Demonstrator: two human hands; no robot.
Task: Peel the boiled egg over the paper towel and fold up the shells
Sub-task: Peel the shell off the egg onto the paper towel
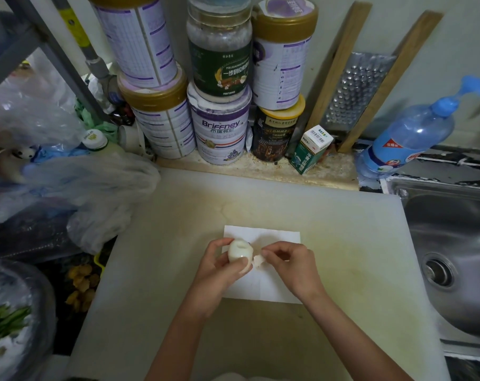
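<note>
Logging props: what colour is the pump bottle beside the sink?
The pump bottle is translucent blue; head view shows it.

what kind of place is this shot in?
Most likely a small home kitchen: a steel sink at the right, a metal grater leaning on the wall, and stacked food tins behind a white cutting board.

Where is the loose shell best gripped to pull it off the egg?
Pinch the shell at its free edge, from the right: it sticks out right of the egg, and the left hand wraps the egg's left side. The right hand pinches it there.
</note>
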